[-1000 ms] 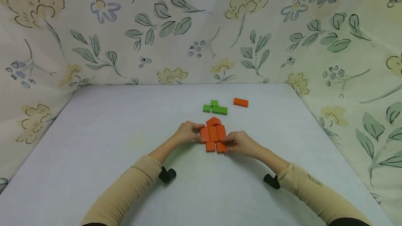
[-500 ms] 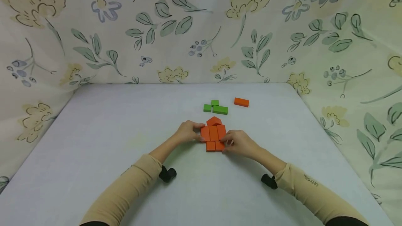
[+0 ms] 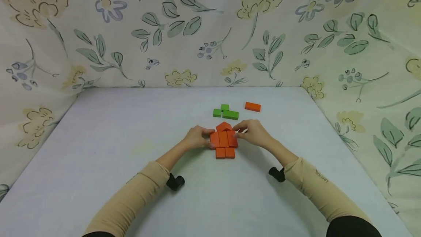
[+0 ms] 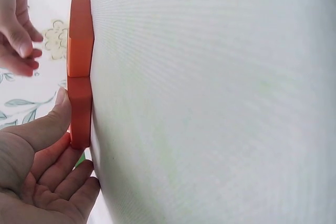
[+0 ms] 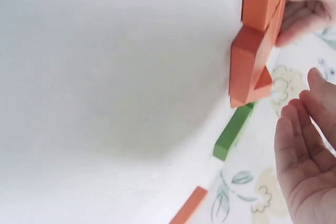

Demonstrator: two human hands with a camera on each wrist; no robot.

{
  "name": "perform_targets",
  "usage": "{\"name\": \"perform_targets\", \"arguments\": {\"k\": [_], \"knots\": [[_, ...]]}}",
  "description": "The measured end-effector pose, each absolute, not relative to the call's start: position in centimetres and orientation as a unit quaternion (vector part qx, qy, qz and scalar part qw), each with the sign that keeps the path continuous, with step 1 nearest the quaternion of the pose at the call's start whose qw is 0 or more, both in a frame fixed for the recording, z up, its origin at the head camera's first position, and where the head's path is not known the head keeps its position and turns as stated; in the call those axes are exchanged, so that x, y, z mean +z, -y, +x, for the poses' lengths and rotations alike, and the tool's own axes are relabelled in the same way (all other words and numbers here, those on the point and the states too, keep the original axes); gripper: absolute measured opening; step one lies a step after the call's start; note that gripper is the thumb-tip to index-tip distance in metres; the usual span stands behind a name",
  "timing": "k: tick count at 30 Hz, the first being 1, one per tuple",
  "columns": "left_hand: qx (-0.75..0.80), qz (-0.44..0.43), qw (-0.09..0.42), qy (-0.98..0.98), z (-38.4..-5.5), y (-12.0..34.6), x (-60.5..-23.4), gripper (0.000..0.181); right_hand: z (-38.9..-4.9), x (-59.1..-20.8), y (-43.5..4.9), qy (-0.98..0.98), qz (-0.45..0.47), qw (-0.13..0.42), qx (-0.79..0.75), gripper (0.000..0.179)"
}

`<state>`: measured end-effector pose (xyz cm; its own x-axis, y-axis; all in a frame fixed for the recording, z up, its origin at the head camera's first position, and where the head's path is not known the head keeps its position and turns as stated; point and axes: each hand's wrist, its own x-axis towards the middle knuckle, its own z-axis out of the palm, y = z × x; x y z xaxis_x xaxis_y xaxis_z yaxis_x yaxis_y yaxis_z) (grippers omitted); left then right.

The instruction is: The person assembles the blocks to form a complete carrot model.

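Observation:
Three orange rectangular blocks (image 3: 223,139) lie side by side on the white table, with an orange triangular block (image 3: 224,126) against their far end and two smaller orange blocks (image 3: 225,153) at the near end. My left hand (image 3: 195,137) holds the leftmost orange block (image 4: 80,108) between thumb and fingers. Over the far corner of the rightmost block (image 5: 248,64) hovers my right hand (image 3: 254,132). Its fingers (image 5: 286,135) are nearly straight, apart from the blocks in the right wrist view and holding nothing.
Beyond the triangle are two small green blocks (image 3: 217,112) and a longer green block (image 3: 230,115). A separate orange block (image 3: 253,106) lies farther right. Floral cloth (image 3: 177,54) hangs behind the white table (image 3: 131,127).
My right hand pushed the lower right small block against its neighbour, let go, and moved away to the far corner of the rightmost block. My left hand stays in place.

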<state>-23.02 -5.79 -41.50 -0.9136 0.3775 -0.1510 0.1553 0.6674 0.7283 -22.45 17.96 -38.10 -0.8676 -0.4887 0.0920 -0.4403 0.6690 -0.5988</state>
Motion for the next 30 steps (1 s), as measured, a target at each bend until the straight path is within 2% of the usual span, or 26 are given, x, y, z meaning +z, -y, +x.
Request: {"name": "perform_targets", "arguments": {"k": [12,22,30], "knots": [[0.388,0.152,0.149,-0.897,-23.1,6.0,-41.7,0.059,-26.2,-38.7,-15.7,-0.928,-0.224,0.056,-0.292,0.03],[0.389,0.153,0.149,-0.896,-23.1,5.9,-41.5,0.058,-27.2,-39.0,-15.3,-0.931,-0.203,0.1,-0.285,0.035],[0.381,0.153,0.145,-0.9,-22.9,6.0,-41.6,0.058,-27.3,-39.6,-15.1,-0.928,-0.223,0.108,-0.279,0.033]]}}
